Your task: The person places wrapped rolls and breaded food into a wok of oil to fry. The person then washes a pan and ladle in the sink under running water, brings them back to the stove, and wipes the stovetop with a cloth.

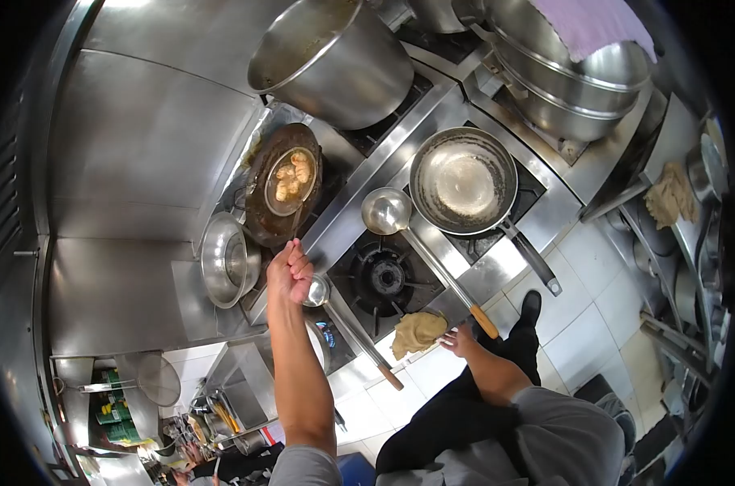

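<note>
My left hand (291, 273) is closed around the thin handle of a round metal strainer (272, 199). Several golden-brown fried pieces (293, 175) lie in the strainer, which sits over a dark wok (262, 166). Low at the stove's front edge, my right hand (461, 341) has its fingers stretched out beside a crumpled tan cloth (418, 334); whether they touch it is hard to see. Near that hand is the wooden handle end of a long ladle (386, 212), which lies across the stove.
A frying pan (465, 182) sits on the right burner, its handle jutting over the front edge. A large stockpot (335, 65) and stacked steamer pots (578, 73) stand beyond. A metal bowl (226, 263) and a second ladle (355, 332) are close to my left arm.
</note>
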Tool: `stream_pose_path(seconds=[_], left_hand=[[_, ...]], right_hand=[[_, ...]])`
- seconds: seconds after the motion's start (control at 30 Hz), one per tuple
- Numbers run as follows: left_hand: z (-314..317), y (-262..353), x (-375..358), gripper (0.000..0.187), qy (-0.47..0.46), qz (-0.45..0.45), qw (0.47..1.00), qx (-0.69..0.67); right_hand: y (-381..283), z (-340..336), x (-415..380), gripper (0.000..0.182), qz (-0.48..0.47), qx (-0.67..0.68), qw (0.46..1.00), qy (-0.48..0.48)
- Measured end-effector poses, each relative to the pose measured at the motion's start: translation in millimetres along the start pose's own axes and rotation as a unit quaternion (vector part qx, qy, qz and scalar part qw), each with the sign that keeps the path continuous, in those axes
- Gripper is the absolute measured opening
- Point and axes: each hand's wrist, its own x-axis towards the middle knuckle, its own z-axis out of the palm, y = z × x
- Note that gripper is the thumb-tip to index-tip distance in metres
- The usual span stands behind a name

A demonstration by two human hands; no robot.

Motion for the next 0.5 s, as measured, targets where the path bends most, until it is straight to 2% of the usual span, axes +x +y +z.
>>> stream_pose_path(seconds=[0.07, 0.1, 0.13, 0.17, 0.2, 0.23, 0.27, 0.3, 0.33, 0.37, 0.4, 0.43, 0.47, 0.5], left_hand=[[-8.8, -0.9, -4.2, 0.017, 0.044, -0.01, 0.999, 0.016], [-2.7, -9.6, 3.4, 0.017, 0.016, -0.002, 1.0, -0.019], [6.0, 0.3, -5.7, 0.016, -0.004, -0.014, 0.999, -0.036], [13.2, 7.8, -10.3, 0.016, -0.027, -0.025, 0.998, -0.055], [4.6, 10.3, -6.5, 0.014, -0.023, -0.019, 0.999, -0.025], [-1.6, 10.2, -6.4, 0.014, -0.021, -0.01, 0.999, -0.035], [-2.2, 11.7, -4.4, 0.011, 0.012, -0.006, 1.0, 0.005], [2.6, 13.9, -2.4, 0.008, 0.041, -0.002, 0.998, 0.047], [11.6, 15.5, -8.5, 0.006, 0.018, -0.028, 0.997, 0.074], [16.3, 7.8, -7.4, 0.004, 0.056, -0.007, 0.994, 0.094], [19.1, 1.5, -3.8, 0.005, 0.109, -0.004, 0.991, 0.081], [20.4, 0.0, 4.6, 0.007, 0.161, 0.0, 0.985, 0.066], [5.4, 4.9, 22.7, 0.007, 0.154, 0.005, 0.986, 0.059], [-25.0, 10.0, 46.1, 0.012, 0.162, -0.041, 0.985, -0.037]], right_hand=[[-1.8, -5.8, -30.2, 0.072, 0.06, -0.088, 0.99, 0.095], [-45.8, -30.6, -38.5, 0.069, 0.03, -0.201, 0.971, 0.124], [-42.6, -40.1, -42.5, 0.066, 0.032, -0.291, 0.947, 0.133], [-57.9, -34.9, -59.9, 0.062, 0.017, -0.429, 0.895, 0.121], [-66.9, -38.7, -84.6, 0.059, 0.009, -0.56, 0.821, 0.11], [-71.0, -71.6, -82.3, 0.046, -0.124, -0.677, 0.723, 0.064], [-74.7, -105.1, -79.3, 0.041, -0.263, -0.77, 0.578, 0.061], [-93.0, -140.3, -64.2, 0.038, -0.385, -0.819, 0.426, -0.015], [-116.3, -189.1, -39.9, 0.036, -0.49, -0.829, 0.255, -0.086], [-131.5, -214.9, -28.2, 0.032, -0.412, -0.782, 0.466, -0.047], [-146.0, -241.0, -31.9, 0.027, -0.309, -0.693, 0.651, -0.008], [-167.9, -265.0, -47.6, 0.023, -0.289, -0.719, 0.632, 0.004], [-177.8, -232.5, -102.9, 0.02, -0.183, -0.637, 0.745, 0.079], [-189.6, -209.6, -152.3, 0.019, -0.095, -0.521, 0.83, 0.174]])
